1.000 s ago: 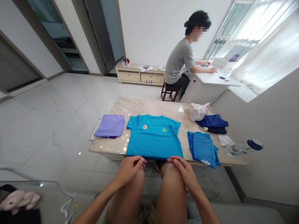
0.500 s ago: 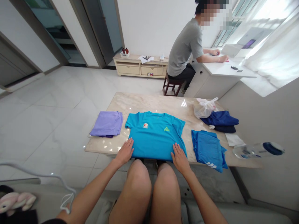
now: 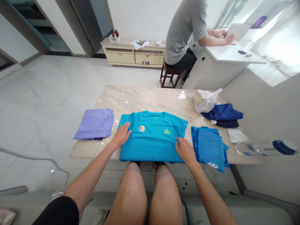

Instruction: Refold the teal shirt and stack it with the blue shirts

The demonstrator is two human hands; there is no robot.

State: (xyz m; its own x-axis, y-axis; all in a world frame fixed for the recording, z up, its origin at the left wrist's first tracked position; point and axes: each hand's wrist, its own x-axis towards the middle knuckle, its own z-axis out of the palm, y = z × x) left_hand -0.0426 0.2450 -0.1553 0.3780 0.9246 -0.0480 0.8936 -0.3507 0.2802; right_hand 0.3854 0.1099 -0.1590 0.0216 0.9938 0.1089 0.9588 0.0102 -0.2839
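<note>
Left grip (image 3: pixel 122 134), fingers extended, has advanced up the turquoise shirt (image 3: pixel 152 142); right grip (image 3: pixel 185 150), closure indiscernible. Purple cloth (image 3: pixel 95 124) and blue cloth (image 3: pixel 208 146) flank the shirt.

A person in a grey T-shirt (image 3: pixel 184 36) on a wooden stool (image 3: pixel 172 71), at a white desk (image 3: pixel 225 54)
A knotted plastic bag (image 3: pixel 206 100) and a blue-capped bottle (image 3: pixel 260 148) are at right — behind, a two-drawer cabinet (image 3: pixel 120 58) bears a white box (image 3: pixel 114 39).
</note>
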